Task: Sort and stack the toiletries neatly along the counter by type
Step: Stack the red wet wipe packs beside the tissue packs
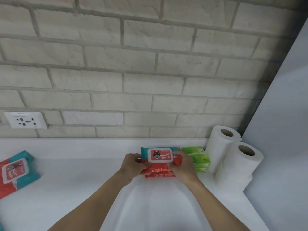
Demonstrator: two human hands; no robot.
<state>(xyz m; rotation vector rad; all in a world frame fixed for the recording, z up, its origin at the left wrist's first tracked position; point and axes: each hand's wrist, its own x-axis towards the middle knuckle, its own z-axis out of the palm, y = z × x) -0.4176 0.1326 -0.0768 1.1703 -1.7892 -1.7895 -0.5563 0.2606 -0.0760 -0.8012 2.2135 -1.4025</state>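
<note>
Wipes pack is held at both short ends: the left end is gripped by the left hand, the right end by the right hand, and both grips are closed on it. It is held over a stack of red wipes packs on the white tabletop, near the brick wall and just beside the green packs. Contact with the stack cannot be confirmed. Stack count is hard to make out, as its ends are hidden by the hands. Two paper rolls are stood upright further right. A second wipes pack is cut off at the left edge.
</note>
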